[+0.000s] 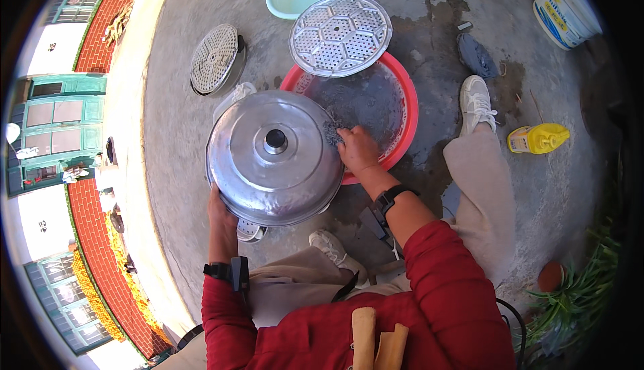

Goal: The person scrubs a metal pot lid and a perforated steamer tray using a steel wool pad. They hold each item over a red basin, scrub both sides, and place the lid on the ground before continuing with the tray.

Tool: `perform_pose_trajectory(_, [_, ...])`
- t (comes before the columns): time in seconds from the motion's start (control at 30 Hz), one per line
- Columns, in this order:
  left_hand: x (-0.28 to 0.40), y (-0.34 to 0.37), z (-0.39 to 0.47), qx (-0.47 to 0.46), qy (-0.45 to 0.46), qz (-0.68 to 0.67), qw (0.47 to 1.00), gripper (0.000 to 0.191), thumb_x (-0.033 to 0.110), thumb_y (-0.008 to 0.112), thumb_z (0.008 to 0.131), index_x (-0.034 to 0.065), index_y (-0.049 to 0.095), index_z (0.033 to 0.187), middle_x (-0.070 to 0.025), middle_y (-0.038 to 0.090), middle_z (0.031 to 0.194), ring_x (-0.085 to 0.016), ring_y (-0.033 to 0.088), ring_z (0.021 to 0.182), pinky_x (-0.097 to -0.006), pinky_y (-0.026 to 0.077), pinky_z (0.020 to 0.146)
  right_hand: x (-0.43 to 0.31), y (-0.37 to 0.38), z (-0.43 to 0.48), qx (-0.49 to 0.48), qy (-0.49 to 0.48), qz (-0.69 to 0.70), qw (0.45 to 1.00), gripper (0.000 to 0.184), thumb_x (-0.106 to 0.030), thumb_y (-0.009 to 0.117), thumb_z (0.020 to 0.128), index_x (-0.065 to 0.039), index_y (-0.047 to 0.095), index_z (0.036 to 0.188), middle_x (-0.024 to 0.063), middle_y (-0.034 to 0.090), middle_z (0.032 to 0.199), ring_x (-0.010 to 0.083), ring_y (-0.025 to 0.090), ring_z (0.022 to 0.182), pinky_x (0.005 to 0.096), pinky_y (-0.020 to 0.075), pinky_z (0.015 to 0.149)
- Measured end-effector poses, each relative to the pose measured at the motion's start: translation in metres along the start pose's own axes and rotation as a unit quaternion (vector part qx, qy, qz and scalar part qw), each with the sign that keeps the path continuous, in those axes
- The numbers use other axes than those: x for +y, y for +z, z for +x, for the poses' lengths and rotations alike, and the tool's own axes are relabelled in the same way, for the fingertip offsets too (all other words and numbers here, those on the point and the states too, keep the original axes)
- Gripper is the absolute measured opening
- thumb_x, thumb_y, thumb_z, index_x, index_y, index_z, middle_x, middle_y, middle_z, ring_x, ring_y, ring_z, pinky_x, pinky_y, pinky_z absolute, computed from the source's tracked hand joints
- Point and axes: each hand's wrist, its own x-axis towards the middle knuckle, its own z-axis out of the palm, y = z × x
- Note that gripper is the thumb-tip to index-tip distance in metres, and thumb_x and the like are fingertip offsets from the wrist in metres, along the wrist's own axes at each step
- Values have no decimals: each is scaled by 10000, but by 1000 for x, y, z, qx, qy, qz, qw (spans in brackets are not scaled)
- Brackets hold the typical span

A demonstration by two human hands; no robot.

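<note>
A domed aluminium pot lid (241, 171) with a black knob (275, 138) is tilted over the left side of a red plastic basin (410, 103). My left hand (221, 206) grips the lid's lower left rim, its fingers partly hidden beneath. Pinched in my right hand (359, 149) is a grey steel wool scrubber (332, 132), pressed to the lid's right edge. Cloudy water (365, 96) fills the basin below. A round perforated steamer plate (337, 43) rests across the basin's far rim. Part of another perforated metal vessel (249, 231) shows under the lid.
Beyond the steamer plate stands a pale green basin (274, 5). A pot with a perforated plate (215, 60) sits at far left. To the right are a yellow pump bottle (541, 139), a dark bag (475, 55) and a white bucket (563, 12). Potted plants (568, 289) border the lower right.
</note>
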Motion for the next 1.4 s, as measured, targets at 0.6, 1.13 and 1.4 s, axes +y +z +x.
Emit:
perform_pose_trajectory(0.6, [-7, -21, 20, 31, 54, 117, 991, 577, 414, 445, 992, -44, 454, 1343, -184, 507, 1349, -287, 526, 1198, -391, 420, 1020, 7, 21, 32, -1, 158, 240, 958, 377, -268, 683, 797, -170, 660, 1159, 126, 610, 1024, 298, 618, 974, 430, 504, 822])
perform_pose_trajectory(1.13, [-11, 10, 10, -31, 28, 74, 996, 482, 330, 398, 1018, -47, 483, 1305, -191, 550, 1291, -286, 571, 1134, -401, 447, 999, -29, 15, 28, 79, -25, 46, 995, 315, -158, 650, 799, -219, 687, 1106, 125, 577, 998, 327, 605, 924, 431, 520, 773])
perform_pose_trajectory(1.4, [-4, 31, -1, -51, -17, -41, 998, 444, 333, 421, 1015, -5, 494, 1292, -158, 595, 1240, -298, 598, 1088, -430, 472, 970, -63, -10, -20, 20, -88, 37, 995, 327, -145, 664, 779, -174, 694, 1103, 146, 595, 980, 342, 625, 855, 422, 514, 764])
